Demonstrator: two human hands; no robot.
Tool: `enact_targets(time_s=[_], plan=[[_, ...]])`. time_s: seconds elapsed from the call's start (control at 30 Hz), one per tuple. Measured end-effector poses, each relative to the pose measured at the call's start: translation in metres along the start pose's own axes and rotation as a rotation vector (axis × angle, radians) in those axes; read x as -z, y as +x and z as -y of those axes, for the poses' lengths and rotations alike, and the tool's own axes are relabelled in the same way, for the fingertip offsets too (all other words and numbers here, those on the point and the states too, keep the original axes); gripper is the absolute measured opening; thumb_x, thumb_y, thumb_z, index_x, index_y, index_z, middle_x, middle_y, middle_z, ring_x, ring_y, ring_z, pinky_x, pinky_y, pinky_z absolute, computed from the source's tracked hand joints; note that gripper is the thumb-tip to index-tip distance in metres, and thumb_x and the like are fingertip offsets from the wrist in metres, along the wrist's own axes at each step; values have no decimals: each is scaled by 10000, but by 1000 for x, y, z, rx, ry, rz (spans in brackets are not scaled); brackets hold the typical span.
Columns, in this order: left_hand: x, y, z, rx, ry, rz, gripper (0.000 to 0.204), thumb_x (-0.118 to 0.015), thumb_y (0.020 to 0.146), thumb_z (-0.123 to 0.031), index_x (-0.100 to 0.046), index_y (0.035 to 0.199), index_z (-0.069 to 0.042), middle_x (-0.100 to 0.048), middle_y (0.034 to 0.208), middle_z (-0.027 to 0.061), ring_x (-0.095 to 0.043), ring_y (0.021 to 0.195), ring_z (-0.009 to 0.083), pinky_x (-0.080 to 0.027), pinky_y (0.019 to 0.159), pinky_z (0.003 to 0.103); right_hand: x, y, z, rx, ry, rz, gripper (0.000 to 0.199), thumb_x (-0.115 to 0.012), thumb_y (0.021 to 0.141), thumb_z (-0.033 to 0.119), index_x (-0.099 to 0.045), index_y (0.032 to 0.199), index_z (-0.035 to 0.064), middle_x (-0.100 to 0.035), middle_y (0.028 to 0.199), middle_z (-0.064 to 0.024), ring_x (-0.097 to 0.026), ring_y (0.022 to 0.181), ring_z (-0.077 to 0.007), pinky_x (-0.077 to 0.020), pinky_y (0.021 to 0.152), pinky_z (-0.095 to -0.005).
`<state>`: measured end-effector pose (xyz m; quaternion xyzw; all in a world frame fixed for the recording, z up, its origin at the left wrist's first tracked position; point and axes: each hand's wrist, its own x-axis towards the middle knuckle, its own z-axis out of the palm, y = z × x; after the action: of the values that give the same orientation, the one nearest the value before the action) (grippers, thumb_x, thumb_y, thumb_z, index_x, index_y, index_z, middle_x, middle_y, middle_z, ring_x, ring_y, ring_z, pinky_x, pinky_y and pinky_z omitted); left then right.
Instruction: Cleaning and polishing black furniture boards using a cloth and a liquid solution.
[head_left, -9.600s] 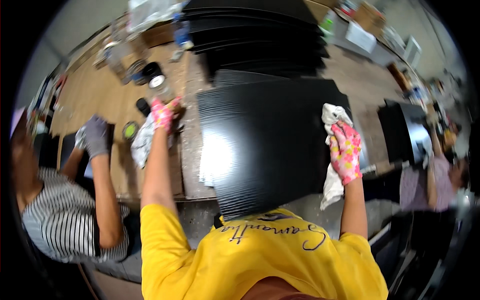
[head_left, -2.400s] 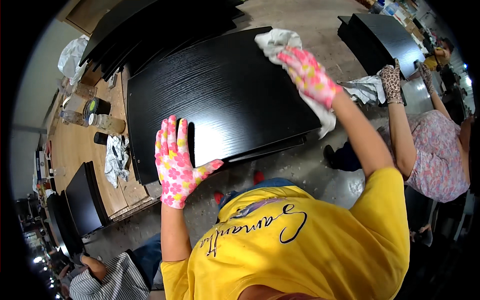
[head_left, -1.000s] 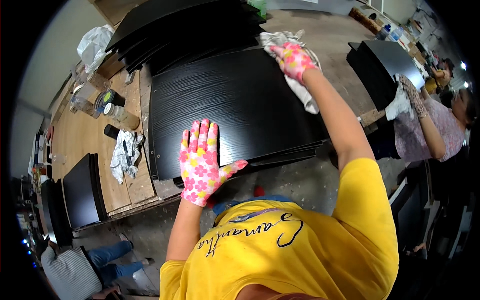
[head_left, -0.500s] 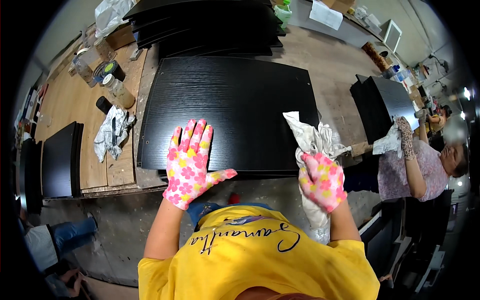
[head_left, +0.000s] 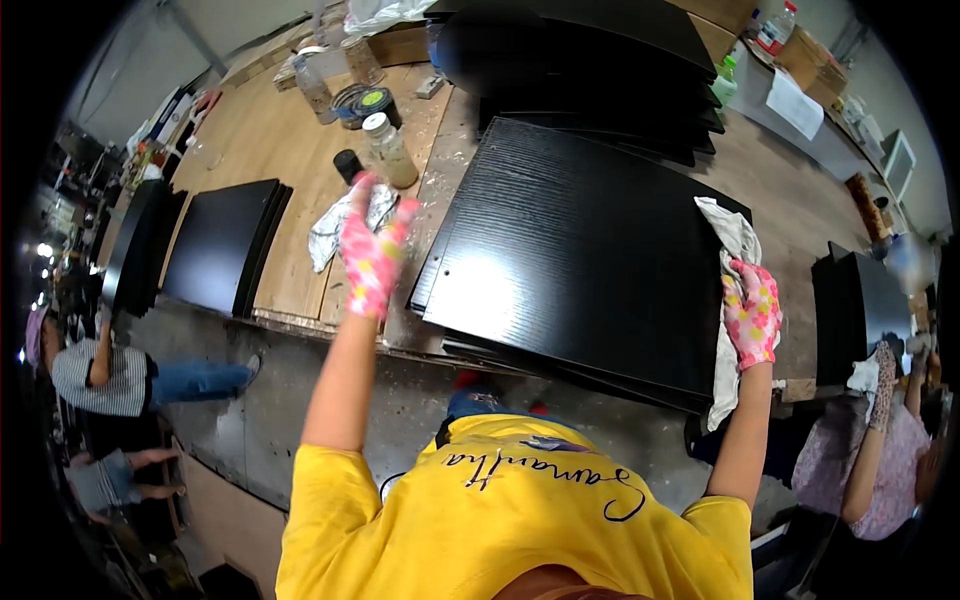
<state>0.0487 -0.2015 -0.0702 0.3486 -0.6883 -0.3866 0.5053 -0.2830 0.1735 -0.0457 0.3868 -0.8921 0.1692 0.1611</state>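
Two gloved hands work one black panel (head_left: 590,250) on the bench (head_left: 270,130). Our right hand (head_left: 752,316) grips a white rag (head_left: 728,290) at its right edge, apparently for wiping. Our left hand (head_left: 372,250) hovers open, empty, near a bottle (head_left: 388,150).

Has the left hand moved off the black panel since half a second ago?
Yes. The left hand left the black panel and went leftward, now over the crumpled rag on the wooden bench.

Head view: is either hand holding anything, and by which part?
The right hand grips a white rag near its middle, against the right edge of the black panel. The left hand is raised with fingers spread, holding nothing.
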Motion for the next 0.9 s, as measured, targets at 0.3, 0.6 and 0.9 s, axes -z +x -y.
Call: enact_targets(time_s=[0.3, 0.6, 0.9], plan=[[-26, 149, 177, 208, -97, 252, 865, -881, 744, -245, -418, 1415, 45, -565, 1337, 145, -545, 1203, 241, -412, 1038, 373, 0, -1, 12, -377, -9, 43, 306, -594, 938, 264, -617, 1226, 162, -650, 1170, -156, -589, 1141, -360, -481, 927, -431], [-56, 159, 90, -200, -188, 263, 786, -910, 693, -264, -502, 1302, 19, -620, 1208, 121, -608, 1077, 208, -475, 956, 352, 35, 0, -15, -692, 968, -40, 482, -575, 984, 346, -572, 1292, -25, -673, 1146, -117, -630, 1078, -211, -475, 928, -310], [-166, 33, -147, -669, -50, 1036, 816, -900, 671, -317, -521, 1365, -113, -620, 1174, 134, -626, 1096, 293, -498, 964, 383, 63, -3, 0, -466, 1554, 61, 502, -658, 933, 250, -536, 1339, -19, -665, 1046, -54, -642, 862, -114, -518, 798, -266]])
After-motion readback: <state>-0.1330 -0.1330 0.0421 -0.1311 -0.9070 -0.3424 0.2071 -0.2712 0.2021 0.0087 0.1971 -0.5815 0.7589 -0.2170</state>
